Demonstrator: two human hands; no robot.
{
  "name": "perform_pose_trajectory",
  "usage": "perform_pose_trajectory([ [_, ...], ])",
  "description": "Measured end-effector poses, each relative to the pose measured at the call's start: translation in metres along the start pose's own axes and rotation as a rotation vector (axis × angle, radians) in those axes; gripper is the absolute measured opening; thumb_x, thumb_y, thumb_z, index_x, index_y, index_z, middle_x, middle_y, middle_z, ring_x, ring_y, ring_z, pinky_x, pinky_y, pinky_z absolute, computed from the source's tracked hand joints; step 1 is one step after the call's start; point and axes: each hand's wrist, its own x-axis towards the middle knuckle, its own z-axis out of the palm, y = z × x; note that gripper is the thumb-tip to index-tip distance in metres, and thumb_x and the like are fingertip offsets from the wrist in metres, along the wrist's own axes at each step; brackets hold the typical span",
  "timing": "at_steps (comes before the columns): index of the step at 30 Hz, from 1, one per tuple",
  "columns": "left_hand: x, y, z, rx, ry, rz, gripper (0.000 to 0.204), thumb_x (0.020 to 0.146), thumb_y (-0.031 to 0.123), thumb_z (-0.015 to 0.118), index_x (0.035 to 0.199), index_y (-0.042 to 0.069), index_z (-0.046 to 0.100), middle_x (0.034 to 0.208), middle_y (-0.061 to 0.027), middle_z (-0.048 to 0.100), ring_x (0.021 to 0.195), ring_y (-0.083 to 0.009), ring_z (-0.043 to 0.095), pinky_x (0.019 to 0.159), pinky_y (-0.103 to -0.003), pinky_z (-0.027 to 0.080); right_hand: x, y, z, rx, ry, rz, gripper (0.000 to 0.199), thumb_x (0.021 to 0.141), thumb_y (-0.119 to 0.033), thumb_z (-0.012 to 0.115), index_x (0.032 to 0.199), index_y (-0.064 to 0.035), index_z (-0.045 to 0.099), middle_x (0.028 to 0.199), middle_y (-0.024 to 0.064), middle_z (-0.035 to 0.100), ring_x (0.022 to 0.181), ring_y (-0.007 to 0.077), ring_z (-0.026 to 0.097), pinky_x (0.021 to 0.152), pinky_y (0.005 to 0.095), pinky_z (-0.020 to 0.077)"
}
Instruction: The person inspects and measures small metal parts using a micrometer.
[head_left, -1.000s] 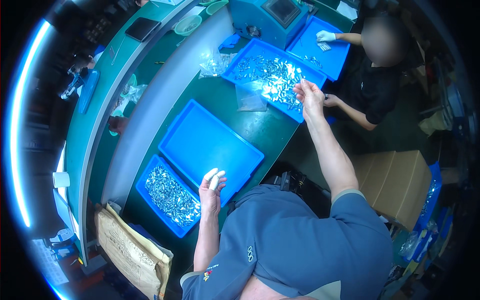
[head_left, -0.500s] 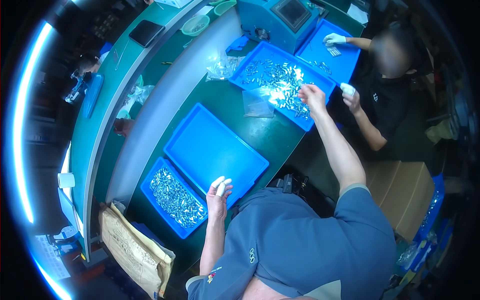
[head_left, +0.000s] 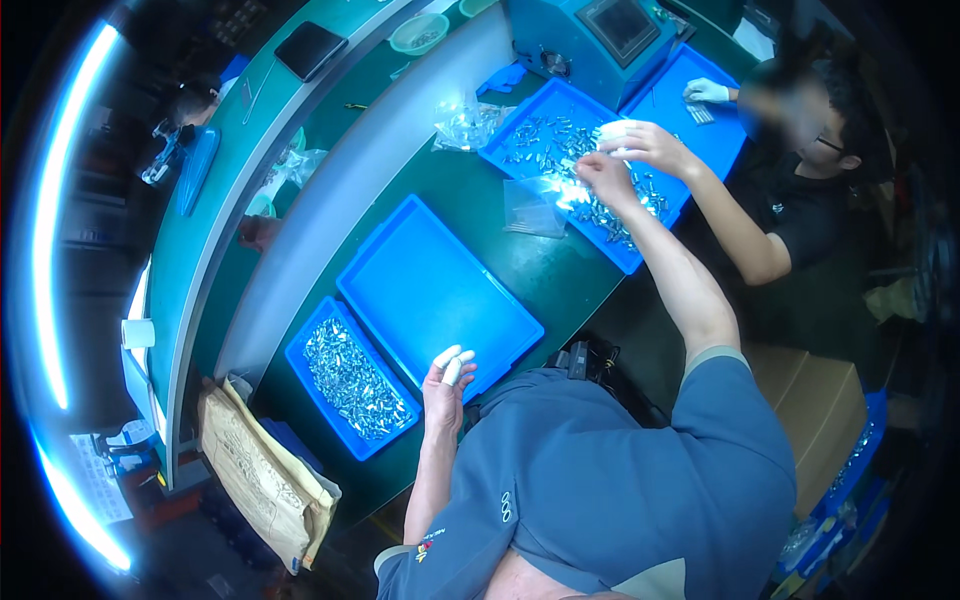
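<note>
Reaches, with 12 o'clock at the top of the view, the right hand (head_left: 612,183) over the metal pieces (head_left: 548,150) in the far blue tray (head_left: 556,95), thumb and fingertips drawn together in a pinch; cannot tell, in the glare, about any piece gripped there. Lie strewn at 10 o'clock of the fingertips and again at 5 o'clock. Has the co-worker's hand (head_left: 645,145) just beside at 1 o'clock, a clear plastic bag (head_left: 533,210) at 8 o'clock, a teal machine (head_left: 585,70) at 12 o'clock. Holds the left hand (head_left: 445,388) at 7 o'clock from the right, by the near edge of the wider blue tray (head_left: 430,295), fingers loosely curled, white covers on some; cannot tell about any contents. Includes, at 9 o'clock from there, the small blue tray (head_left: 322,402) of similar pieces.
</note>
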Motion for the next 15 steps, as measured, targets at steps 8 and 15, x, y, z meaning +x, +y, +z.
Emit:
perform_pose_trajectory([
  [8, 0.000, -0.001, 0.003, -0.009, 0.024, -0.008, 0.027, 0.095, 0.016, 0.066, 0.121, 0.008, 0.063, 0.111, -0.0128, 0.070, 0.090, -0.0186, 0.068, 0.077, -0.029, 0.054, -0.001, 0.055, 0.003, 0.748, 0.100, 0.381, 0.019, 0.093, -0.020, 0.069, 0.103, -0.0038, 0.067, 0.088, 0.0039, 0.068, 0.075, 0.0117, 0.065, 0.059, 0.0227, 0.0482],
  [15, 0.024, 0.008, 0.022, 0.063, 0.022, -0.052, 0.027, 0.097, 0.014, 0.063, 0.123, 0.005, 0.061, 0.113, -0.0154, 0.069, 0.091, -0.0193, 0.068, 0.076, -0.028, 0.054, 0.003, 0.079, 0.010, 0.884, 0.070, 0.399, 0.021, 0.092, -0.025, 0.071, 0.103, -0.0065, 0.066, 0.088, 0.0038, 0.069, 0.075, 0.0104, 0.065, 0.060, 0.0213, 0.0486],
])
